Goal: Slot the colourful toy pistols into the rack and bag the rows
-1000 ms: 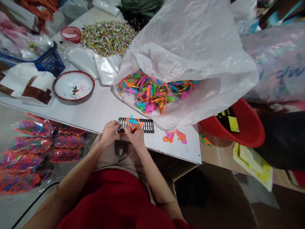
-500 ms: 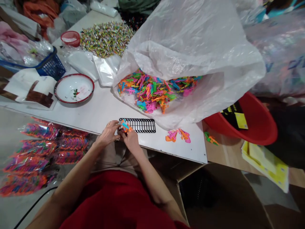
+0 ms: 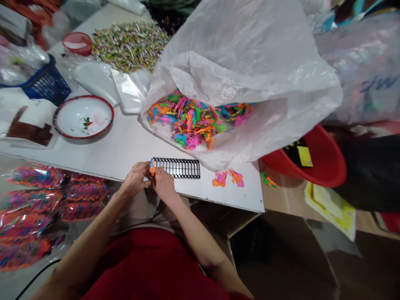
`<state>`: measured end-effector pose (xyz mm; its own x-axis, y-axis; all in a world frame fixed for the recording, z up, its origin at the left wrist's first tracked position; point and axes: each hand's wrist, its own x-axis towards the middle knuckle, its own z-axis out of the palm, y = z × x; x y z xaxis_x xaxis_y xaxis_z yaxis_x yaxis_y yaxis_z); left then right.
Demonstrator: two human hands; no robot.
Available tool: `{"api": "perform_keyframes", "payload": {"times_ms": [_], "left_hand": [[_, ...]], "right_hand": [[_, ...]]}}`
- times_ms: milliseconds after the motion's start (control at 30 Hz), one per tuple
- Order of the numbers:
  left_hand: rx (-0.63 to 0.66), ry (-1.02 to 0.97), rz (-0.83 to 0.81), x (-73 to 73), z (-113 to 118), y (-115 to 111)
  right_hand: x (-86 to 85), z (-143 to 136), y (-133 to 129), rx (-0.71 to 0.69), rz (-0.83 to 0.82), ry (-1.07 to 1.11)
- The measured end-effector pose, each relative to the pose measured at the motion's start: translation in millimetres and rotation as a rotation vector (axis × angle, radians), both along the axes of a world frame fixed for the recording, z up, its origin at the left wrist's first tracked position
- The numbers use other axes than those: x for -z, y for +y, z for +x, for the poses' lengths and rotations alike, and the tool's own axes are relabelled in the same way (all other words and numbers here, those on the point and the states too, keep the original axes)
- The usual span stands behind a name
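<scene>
A black slotted rack (image 3: 183, 168) lies at the front edge of the white table. At its left end stands an orange and blue plastic toy piece (image 3: 152, 166), held upright between both hands. My left hand (image 3: 136, 179), with a ring, has its fingers bent around the left side of the piece and the rack's end. My right hand (image 3: 163, 181) pinches the piece from the right, over the rack. The fingertips partly hide the piece. Pink and orange toy pieces (image 3: 220, 178) lie right of the rack.
Behind the rack, a big translucent bag (image 3: 250, 62) spills colourful toy pieces (image 3: 193, 121). An enamel bowl (image 3: 83, 117), a blue basket (image 3: 50, 83) and clear bags (image 3: 126, 89) are at the left. A red tub (image 3: 325, 162) stands right; packed bags (image 3: 34, 212) lie below left.
The toy piece has turned from lying slanted over the rack to standing narrow and upright at its left end. Both hands stay close around it. The whole view has shifted slightly.
</scene>
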<state>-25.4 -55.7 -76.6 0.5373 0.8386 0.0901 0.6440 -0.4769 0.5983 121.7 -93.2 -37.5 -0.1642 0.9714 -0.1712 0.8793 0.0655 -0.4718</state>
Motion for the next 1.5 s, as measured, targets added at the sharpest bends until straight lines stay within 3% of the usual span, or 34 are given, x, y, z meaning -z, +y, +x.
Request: {"api": "perform_keyframes", "payload": {"times_ms": [67,167,267,333,400,467,567,633,733,900,1000,1100,1200,1267,1367,1500], "left_hand": [[-0.009,-0.009,-0.004,0.8,0,4],[0.023,-0.028,-0.024,-7.5,-11,7],[-0.062,-0.061,-0.208,-32.4,-30,7],[-0.197,-0.149,-0.361,-57.2,-34,7],[-0.325,-0.275,-0.366,-83.4,-21,8],[-0.421,-0.277,-0.219,-105.0,7,9],[-0.400,0.164,-0.076,-121.9,56,9],[-0.329,0.470,-0.106,-125.2,74,11],[-0.258,0.646,-0.156,-128.2,76,18],[-0.151,0.735,-0.182,-141.0,56,34],[-0.133,0.707,-0.162,-143.6,50,34],[-0.175,0.664,-0.137,-139.4,49,30],[-0.214,0.650,-0.174,-134.9,47,30],[-0.220,0.639,-0.200,-133.4,46,32],[-0.225,0.625,-0.208,-132.0,45,34],[-0.222,0.620,-0.206,-129.3,46,35]], "right_hand": [[-3.2,-3,7,-0.010,-0.017,-0.003],[-6.8,13,18,-0.080,-0.094,0.159],[-19.3,52,39,-0.158,-0.108,0.228],[-30.6,79,61,-0.044,0.015,0.048],[-38.9,95,86,0.079,0.142,-0.188],[-41.9,99,106,0.116,0.187,-0.349],[-38.3,91,117,0.098,0.174,-0.420],[-34.0,84,110,0.083,0.193,-0.392],[-31.3,77,87,0.047,0.171,-0.284],[-36.9,81,67,0.010,-0.004,-0.181],[-35.9,88,79,0.004,0.094,-0.223],[-30.5,94,98,-0.151,0.202,-0.291],[-30.3,102,110,-0.263,0.173,-0.287],[-35.8,107,111,-0.209,0.170,-0.245],[-42.6,97,98,0.029,0.188,0.007],[-24.9,56,65,0.232,0.093,0.531]]}}
